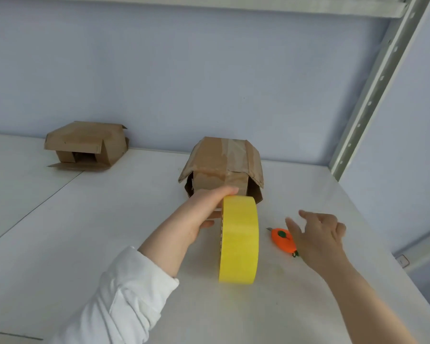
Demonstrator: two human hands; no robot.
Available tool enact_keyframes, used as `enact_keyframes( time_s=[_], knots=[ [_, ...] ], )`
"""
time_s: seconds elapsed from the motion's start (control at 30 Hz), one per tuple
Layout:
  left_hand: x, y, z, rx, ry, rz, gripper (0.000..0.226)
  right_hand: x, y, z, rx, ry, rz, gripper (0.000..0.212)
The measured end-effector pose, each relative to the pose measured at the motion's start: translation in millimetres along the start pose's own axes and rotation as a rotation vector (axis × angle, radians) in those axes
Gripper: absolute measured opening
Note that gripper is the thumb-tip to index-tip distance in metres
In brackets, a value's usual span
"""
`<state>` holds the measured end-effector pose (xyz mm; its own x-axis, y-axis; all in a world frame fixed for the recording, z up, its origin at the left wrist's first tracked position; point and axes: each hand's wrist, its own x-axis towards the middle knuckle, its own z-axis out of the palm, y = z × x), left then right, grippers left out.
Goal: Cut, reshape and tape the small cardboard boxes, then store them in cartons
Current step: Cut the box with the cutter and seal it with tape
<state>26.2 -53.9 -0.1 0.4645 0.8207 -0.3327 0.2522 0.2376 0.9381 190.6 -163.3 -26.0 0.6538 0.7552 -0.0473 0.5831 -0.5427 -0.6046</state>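
Seemingly half-taped, the centre box (224,160) has loose flaps; the upper-left box (85,142) looks untaped, neither stored. The left hand (204,214) grips the tape roll (238,239) mid-frame; the right hand (318,234) hovers, fingers relaxed, over the cutter (282,240).

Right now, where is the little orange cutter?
In the head view, the small orange plastic cutter lies on the white table, right of the yellow tape roll, beside the right hand.
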Motion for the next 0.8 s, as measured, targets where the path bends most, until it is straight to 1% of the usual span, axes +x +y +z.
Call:
enact_keyframes(
  time_s=[0.03, 0.07, 0.13, 0.17, 0.23, 0.27, 0.33, 0.37, 0.4, 0.47, 0.53, 0.67, 0.73, 0.8],
  knots=[
    [0.1, -0.6, 0.8, -0.027, -0.01, -0.002, 0.022, 4.6, 9.1, 2.1, -0.122, -0.045, -0.005, 0.047],
    [0.5, -1.8, 0.9, -0.054, -0.027, -0.004, 0.021, 8.3, 16.3, 4.8, -0.187, -0.085, -0.012, 0.043],
    [0.4, -2.3, 0.6, -0.078, -0.044, -0.01, 0.022, 13.3, 23.1, 7.1, -0.173, -0.095, -0.059, 0.033],
    [1.1, -2.8, 0.2, -0.068, -0.038, -0.013, 0.023, 14.3, 24.8, 7.1, -0.114, -0.082, -0.092, 0.026],
    [3.8, -3.5, 0.0, -0.046, -0.028, -0.015, 0.026, 15.3, 24.0, 6.2, 0.095, -0.05, -0.111, 0.014],
    [4.6, -3.1, 0.3, -0.043, -0.024, -0.014, 0.027, 16.4, 21.2, 5.0, 0.225, -0.028, -0.13, 0.013],
    [6.9, -2.5, 0.5, -0.039, -0.019, -0.012, 0.027, 17.2, 4.3, -0.6, 0.481, -0.017, -0.232, 0.017],
    [8.2, -2.2, 0.2, -0.039, -0.023, -0.01, 0.026, 17.9, -8.8, -3.8, 0.562, -0.042, -0.309, 0.02],
    [9.4, -1.7, 0.0, -0.044, -0.03, -0.007, 0.023, 19.4, -21.8, -5.9, 0.567, -0.061, -0.401, 0.023],
    [11.5, -1.3, -0.6, -0.063, -0.037, 0.002, 0.018, 22.5, -46.4, -7.8, 0.425, -0.047, -0.601, 0.027],
    [13.2, -1.7, -0.3, -0.078, -0.04, 0.009, 0.016, 28.3, -62.5, -5.9, 0.275, -0.015, -0.74, 0.028],
    [15.9, -4.7, -0.3, -0.118, -0.038, -0.005, 0.014, 43.3, -67.9, 3.8, 0.099, -0.012, -0.874, 0.022],
    [18.3, -7.8, -0.2, -0.136, -0.031, -0.01, 0.021, 49.9, -63.1, 7.4, 0.037, 0.002, -0.935, 0.022],
    [20.4, -9.1, 0.1, -0.139, -0.023, -0.01, 0.026, 53.8, -60.6, 10.4, 0.015, 0.005, -0.952, 0.02]
  ],
)
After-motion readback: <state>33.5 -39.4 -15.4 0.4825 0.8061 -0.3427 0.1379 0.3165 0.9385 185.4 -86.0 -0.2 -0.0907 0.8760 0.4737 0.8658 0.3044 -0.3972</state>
